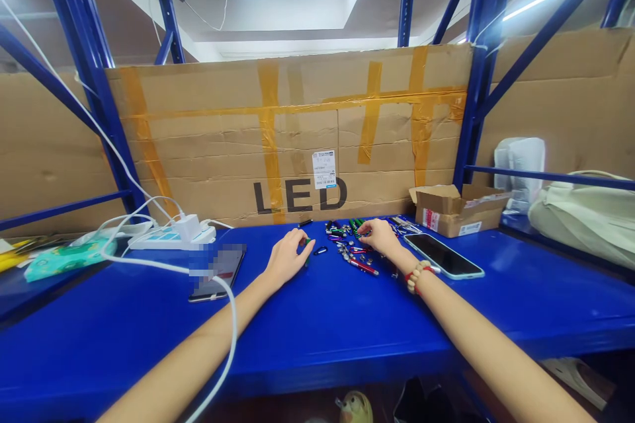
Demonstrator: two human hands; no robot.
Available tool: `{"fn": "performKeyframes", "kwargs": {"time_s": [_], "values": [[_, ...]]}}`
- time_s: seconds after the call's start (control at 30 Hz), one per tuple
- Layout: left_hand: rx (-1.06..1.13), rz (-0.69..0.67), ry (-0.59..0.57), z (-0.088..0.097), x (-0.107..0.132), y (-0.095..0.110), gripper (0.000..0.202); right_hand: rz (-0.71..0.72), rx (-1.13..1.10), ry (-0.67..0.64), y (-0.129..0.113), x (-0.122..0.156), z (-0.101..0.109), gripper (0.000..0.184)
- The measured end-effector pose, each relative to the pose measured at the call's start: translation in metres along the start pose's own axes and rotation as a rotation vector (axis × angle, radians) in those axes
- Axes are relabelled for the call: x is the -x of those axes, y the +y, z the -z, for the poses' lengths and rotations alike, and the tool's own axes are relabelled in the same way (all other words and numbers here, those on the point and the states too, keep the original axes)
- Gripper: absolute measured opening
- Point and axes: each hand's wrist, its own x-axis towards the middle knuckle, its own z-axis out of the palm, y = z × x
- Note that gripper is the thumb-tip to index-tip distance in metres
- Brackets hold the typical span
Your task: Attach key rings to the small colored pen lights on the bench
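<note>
My left hand (290, 255) is closed, with a short green pen part (307, 260) pinched between thumb and fingers. My right hand (381, 236), a beaded bracelet (415, 275) on its wrist, reaches over the far side of a loose heap of pen parts (351, 250). Its fingers are bent together at green barrels (354, 226); whatever lies between the fingertips is too small to make out. A red pen barrel (364, 267) lies at the heap's near edge. Between my hands are a small black pen piece (321, 250) and, farther back, a black barrel (305, 223).
A phone (449, 256) lies right of the heap, an open carton (446, 211) behind it. At left are a dark phone (225, 271), a power strip (173, 236) and a white cable (231, 317) crossing my left forearm. Cardboard (297, 139) walls the back of the blue table (317, 337).
</note>
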Motion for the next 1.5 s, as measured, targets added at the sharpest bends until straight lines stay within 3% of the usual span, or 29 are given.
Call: {"fn": "performKeyframes", "kwargs": {"time_s": [0.47, 0.7, 0.9, 1.0, 1.13, 1.23, 1.37, 1.5], "values": [[-0.003, 0.017, 0.019, -0.003, -0.001, -0.005, 0.032, 0.056, -0.078, 0.067, -0.009, 0.001, -0.001, 0.023], [-0.019, 0.074, 0.041, -0.001, -0.003, -0.009, 0.041, 0.155, -0.084, 0.137, -0.017, 0.000, -0.003, 0.017], [-0.020, -0.045, 0.056, 0.003, -0.002, -0.007, 0.041, 0.084, -0.137, 0.386, -0.008, -0.006, 0.008, 0.026], [-0.025, -0.121, 0.077, 0.003, -0.001, -0.004, 0.041, -0.019, -0.301, 0.403, -0.008, -0.007, 0.010, 0.031], [-0.044, -0.156, 0.123, 0.002, -0.001, -0.001, 0.040, -0.259, -0.791, 0.374, -0.012, -0.007, 0.010, 0.032], [-0.059, -0.142, 0.152, 0.000, 0.000, -0.001, 0.040, -0.366, -1.102, 0.373, -0.011, -0.008, 0.011, 0.022], [-0.052, -0.127, 0.174, -0.001, 0.001, 0.000, 0.039, -0.404, -1.276, 0.382, -0.004, -0.011, 0.016, 0.013], [-0.038, -0.070, 0.199, 0.001, 0.000, 0.002, 0.037, -0.499, -1.358, 0.479, -0.001, -0.015, 0.025, 0.012]]}}
